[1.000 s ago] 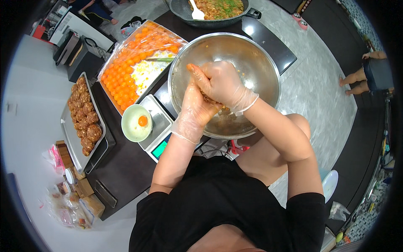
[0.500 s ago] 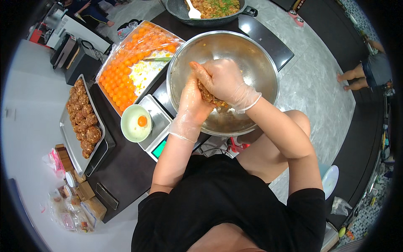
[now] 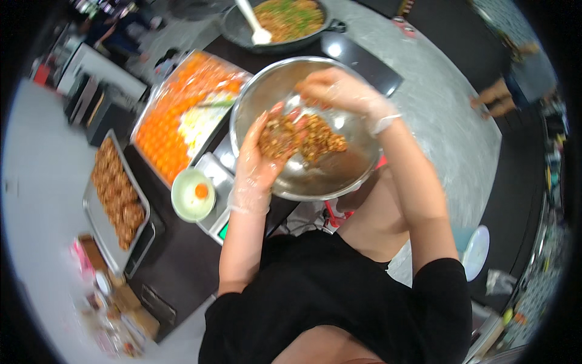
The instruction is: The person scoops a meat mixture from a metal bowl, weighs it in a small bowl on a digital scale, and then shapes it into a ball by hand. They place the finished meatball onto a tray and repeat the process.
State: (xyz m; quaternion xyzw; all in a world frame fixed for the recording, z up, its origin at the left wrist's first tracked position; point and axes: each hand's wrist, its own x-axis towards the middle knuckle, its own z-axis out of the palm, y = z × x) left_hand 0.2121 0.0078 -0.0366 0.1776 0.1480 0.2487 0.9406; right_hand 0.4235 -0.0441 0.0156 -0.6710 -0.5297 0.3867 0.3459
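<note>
My left hand point(image 3: 250, 164), in a clear plastic glove, cups a lump of brown minced filling point(image 3: 277, 138) over the large steel bowl point(image 3: 306, 187). More loose filling point(image 3: 323, 138) shows in the bowl just right of that lump. Slightly blurred, my gloved right hand point(image 3: 339, 94) is above the bowl's far right side, apart from the lump. Its fingers are stretched out and hold nothing that I can see. Left of the bowl, a pale green bowl point(image 3: 188, 210) with one egg yolk point(image 3: 201, 191) stands on a kitchen scale point(image 3: 219, 171).
A plastic-covered tray of orange yolks point(image 3: 159, 142) lies beyond the scale. At left, a metal tray point(image 3: 104, 225) bears several filling balls point(image 3: 118, 194). A black pan point(image 3: 233, 33) with a white spatula point(image 3: 260, 36) stands at the back. Another person point(image 3: 533, 76) is at far right.
My hands, pressed together around the lump before, have come apart. The right has moved up and away, leaving the lump in my left palm. The whole view has shifted slightly.
</note>
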